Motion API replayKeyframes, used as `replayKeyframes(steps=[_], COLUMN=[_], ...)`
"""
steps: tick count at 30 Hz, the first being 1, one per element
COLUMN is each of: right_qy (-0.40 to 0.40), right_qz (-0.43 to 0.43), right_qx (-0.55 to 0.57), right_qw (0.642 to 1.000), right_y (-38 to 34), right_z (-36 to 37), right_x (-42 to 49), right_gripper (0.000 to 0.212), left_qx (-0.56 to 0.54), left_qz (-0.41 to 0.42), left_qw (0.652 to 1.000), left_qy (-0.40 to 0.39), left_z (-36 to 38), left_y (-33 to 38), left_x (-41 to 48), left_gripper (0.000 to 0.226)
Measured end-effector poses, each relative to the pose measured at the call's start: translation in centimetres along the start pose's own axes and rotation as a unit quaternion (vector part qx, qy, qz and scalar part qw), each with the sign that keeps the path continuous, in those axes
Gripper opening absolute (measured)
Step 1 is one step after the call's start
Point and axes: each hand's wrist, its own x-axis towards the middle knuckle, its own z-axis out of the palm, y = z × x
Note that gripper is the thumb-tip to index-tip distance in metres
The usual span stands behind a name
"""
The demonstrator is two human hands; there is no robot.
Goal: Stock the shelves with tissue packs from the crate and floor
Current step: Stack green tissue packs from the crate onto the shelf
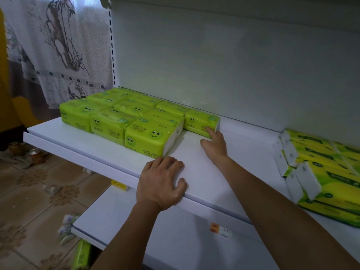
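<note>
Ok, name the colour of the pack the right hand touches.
Lime-green wrapped tissue pack, smiley-face print; head view.

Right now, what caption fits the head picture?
Right hand touches a green tissue pack; left hand rests on the white shelf.

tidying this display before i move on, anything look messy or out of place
Yes. The yellow packs at the right lie in a tilted heap, unlike the green packs in neat rows. Loose packs also lie on the floor.

Lime-green smiley tissue packs (pixel 144 136), white shelf (pixel 194 152)
</note>
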Motion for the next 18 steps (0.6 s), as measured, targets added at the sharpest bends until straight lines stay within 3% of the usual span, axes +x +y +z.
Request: replayKeyframes(steps=[8,13,16,18], right_qy=[-0.032,-0.037,-0.037,-0.022], right_qz=[-0.046,-0.118,-0.156,-0.2], right_qx=[0.004,-0.03,-0.061,-0.097], right_qw=[0.998,0.992,0.985,0.975], right_y=[-1.3,-0.6,0.4,1.1], right_z=[-1.5,-3.0,-2.6,-1.4], right_x=[-9.9,-17.4,-21.1,-23.4], right_gripper=[0.056,0.056,0.055,0.054], left_qx=[0.018,-0.078,-0.145,-0.13], left_qz=[0.005,-0.042,-0.034,-0.02], left_qw=[1.0,0.995,0.984,0.982], left_qy=[-0.022,-0.04,-0.094,-0.135], left_z=[-0.3,-1.4,-1.6,-1.4], left_y=[0.3,2.5,3.1,2.8], left_x=[-1.4,-6.5,-10.2,-13.1], left_gripper=[0.045,0.061,0.066,0.067])
